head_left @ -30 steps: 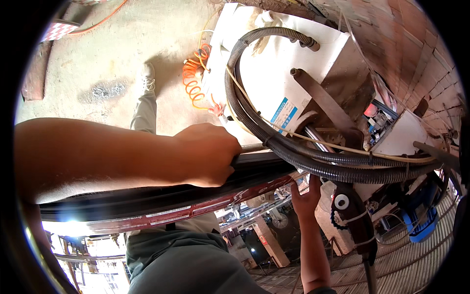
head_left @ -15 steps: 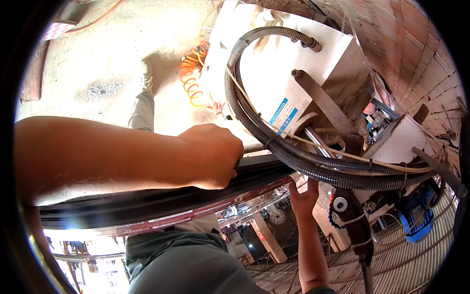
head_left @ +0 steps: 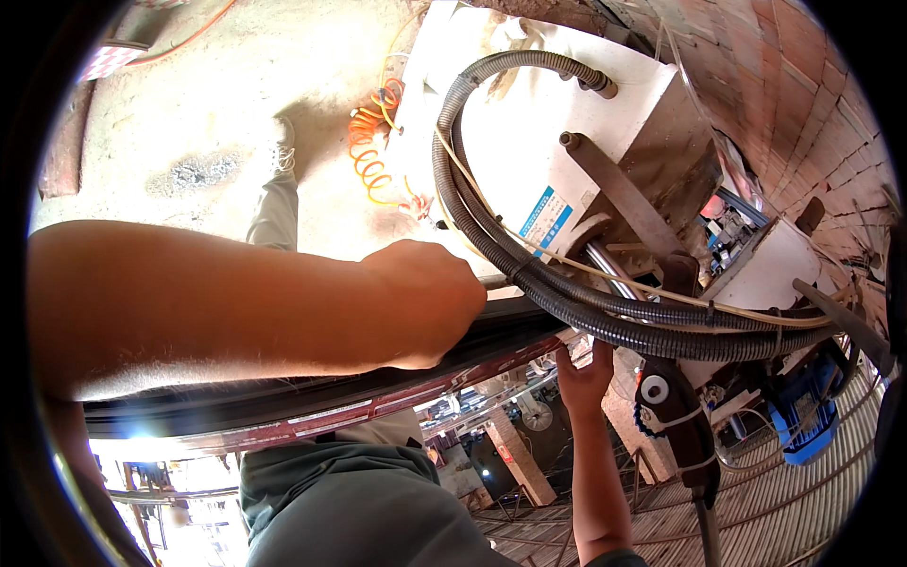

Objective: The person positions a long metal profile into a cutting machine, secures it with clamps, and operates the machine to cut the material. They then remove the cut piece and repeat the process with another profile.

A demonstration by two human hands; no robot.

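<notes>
Across the middle runs a long black profile (head_left: pixel 510 323) with ridges along it, and a dark red rail (head_left: pixel 406 402) lies along its near side. My left hand (head_left: pixel 430 300) is closed in a fist on the black profile; its fingertips are turned under and hidden. From the lower edge my right hand (head_left: pixel 584 378) reaches up to the right end of the profile. Its thumb and a finger are bent upward and apart, with their tips under the black ribbed hoses (head_left: pixel 614 329), so what they grip does not show.
A white machine housing (head_left: pixel 529 113) with a metal lever (head_left: pixel 628 198) stands beyond the hoses. A dark handle with a white ring (head_left: pixel 675 416) hangs at right, near a blue device (head_left: pixel 803 416). An orange coiled air hose (head_left: pixel 364 156) lies on the pale floor. A brick wall (head_left: pixel 794 85) rises at upper right.
My left fist has shifted slightly right along the black profile, nearer the hoses. The right hand stays almost where it was.
</notes>
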